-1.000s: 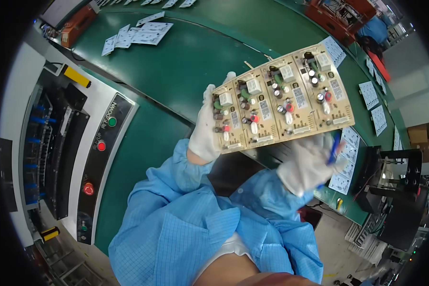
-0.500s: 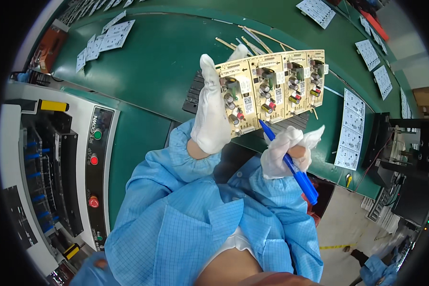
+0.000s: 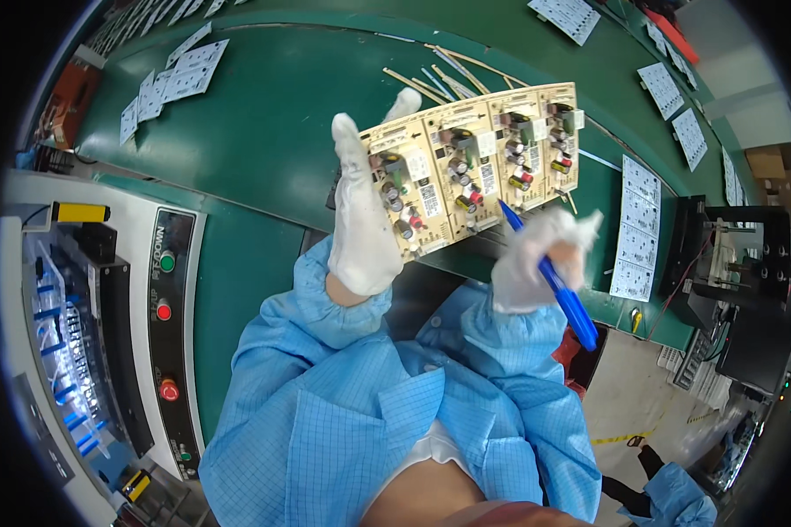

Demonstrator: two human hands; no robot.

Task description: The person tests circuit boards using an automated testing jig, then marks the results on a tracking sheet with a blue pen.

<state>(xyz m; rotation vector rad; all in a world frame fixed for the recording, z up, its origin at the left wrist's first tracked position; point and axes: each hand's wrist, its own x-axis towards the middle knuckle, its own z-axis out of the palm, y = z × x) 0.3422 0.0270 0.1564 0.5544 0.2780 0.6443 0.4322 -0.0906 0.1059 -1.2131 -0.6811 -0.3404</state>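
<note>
1. Since half a second ago, the pointed end of the blue pen (image 3: pixel 573 307) has travelled rightward along the lower edge of the circuit board (image 3: pixel 475 171), from about the first joint between sections to about the second.
2. Left hand (image 3: pixel 360 211): closed on the board's left edge, partly hidden behind it. The board hangs tilted in the air above the near edge of the worktop (image 3: pixel 246 140), component side up.
3. Right hand (image 3: pixel 536 263): blurred, closed around the pen's barrel. Whether the tip touches the board, I cannot tell.
4. Judging the handling, holding by the edge suits the board, since it leaves the tall components (image 3: pixel 520 182) unpressed.
5. Only the left side is supported, so the far end could dip; steady it before pressing.
6. Best take one section at a time, approaching from the lower edge, keeping the tip clear of the components.
</note>
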